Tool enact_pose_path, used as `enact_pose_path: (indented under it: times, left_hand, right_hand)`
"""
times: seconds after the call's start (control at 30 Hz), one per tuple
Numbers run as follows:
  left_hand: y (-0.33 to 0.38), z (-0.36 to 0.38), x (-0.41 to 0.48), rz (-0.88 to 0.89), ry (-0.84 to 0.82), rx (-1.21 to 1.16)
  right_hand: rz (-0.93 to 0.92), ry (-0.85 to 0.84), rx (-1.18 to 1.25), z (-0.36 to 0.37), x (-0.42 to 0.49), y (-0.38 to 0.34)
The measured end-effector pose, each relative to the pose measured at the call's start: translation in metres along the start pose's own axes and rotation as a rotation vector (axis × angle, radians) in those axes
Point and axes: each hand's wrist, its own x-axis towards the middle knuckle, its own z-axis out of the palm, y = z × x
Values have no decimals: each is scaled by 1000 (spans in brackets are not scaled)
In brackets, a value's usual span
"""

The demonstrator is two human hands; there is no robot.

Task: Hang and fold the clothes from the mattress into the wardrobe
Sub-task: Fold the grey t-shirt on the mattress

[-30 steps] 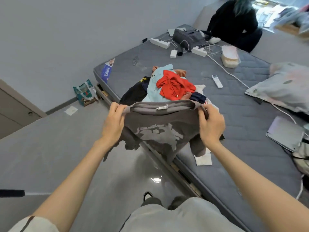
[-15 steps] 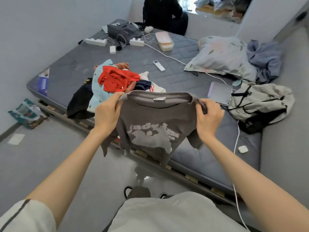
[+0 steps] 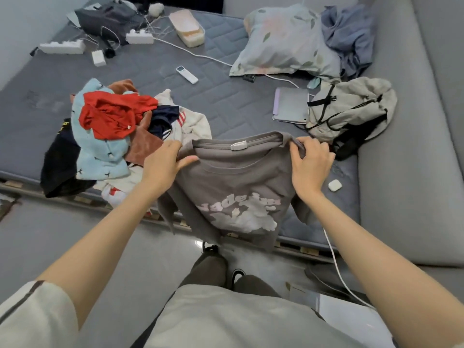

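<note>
Grip: our left hand (image 3: 163,164), right hand (image 3: 311,164) pinch grey T-shirt (image 3: 238,187) shoulders | Risk: sleeve may snag clothes pile (image 3: 113,126), ten o'clock.

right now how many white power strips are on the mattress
2. One power strip lies near the far left edge of the mattress. The other power strip sits further right, beside the dark bag. More may be hidden under the bag.

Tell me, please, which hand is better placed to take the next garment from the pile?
Left, probably. The left hand holds the grey T-shirt at its shoulder, beside the clothes pile; the right hand pinches the far shoulder, with the shirt between it and the pile.
</note>
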Motion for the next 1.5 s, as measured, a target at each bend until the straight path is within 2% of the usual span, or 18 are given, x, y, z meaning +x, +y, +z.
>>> enact_pose_path:
  times: [0.2,0.37,0.5,0.63,0.83,0.93,1.03,1.17,1.23,1.3,1.4,1.5]
  left_hand:
    - [-26,24,69,72,-145,185]
    - [-37,41,129,88,-292,159]
    - [-41,61,168,35,-357,66]
    - [-46,81,206,-123,-318,-16]
    - [-55,114,255,-220,-250,41]
    - [-56,139,277,-220,-190,134]
    - [-54,164,299,-301,-165,21]
    - [-62,205,323,-490,-128,-78]
    - [-71,229,330,-599,-123,-213]
    - [-75,256,336,-690,-140,-444]
    - [-72,289,334,-659,-245,-683]
    - [-65,315,313,-494,-286,-589]
  right_hand:
    - [56,-156,-208,52,32,6]
    - [136,-331,-412,89,70,7]
    - [185,-416,-437,117,96,8]
    - [208,-464,-430,144,120,17]
    - [170,-533,-428,188,156,40]
    - [234,-563,-334,216,175,53]
    - [452,-580,-161,248,189,62]
    - [630,-597,-12,300,201,76]
    - [697,-614,108,325,199,88]
    - [695,-661,216,348,193,103]
    - [713,-847,332,374,180,124]
    - [736,-875,345,390,165,145]
